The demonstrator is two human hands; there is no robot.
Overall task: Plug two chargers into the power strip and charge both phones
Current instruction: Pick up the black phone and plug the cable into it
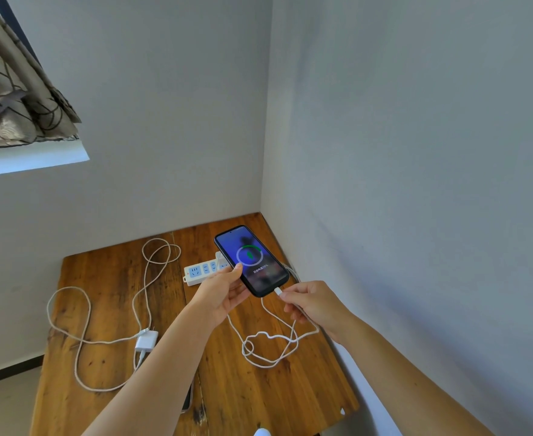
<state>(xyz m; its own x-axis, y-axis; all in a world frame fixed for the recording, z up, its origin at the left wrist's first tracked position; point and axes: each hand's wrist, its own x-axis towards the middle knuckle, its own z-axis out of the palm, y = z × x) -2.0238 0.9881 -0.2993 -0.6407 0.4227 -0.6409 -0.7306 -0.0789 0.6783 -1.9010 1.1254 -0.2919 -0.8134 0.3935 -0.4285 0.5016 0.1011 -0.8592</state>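
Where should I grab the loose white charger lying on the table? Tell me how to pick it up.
Grip the white charger by the two long sides of its block, coming from above. It lies flat on the table, prongs pointing away at its far end, cable leaving the near end, so both ends are taken and the sides are bare.

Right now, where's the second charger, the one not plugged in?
Head view: the unplugged charger brick lies on the wooden table, left of the left forearm, nearer than the power strip, its cable looping leftward.

Soft daylight, probably window (32, 158); edges warped.
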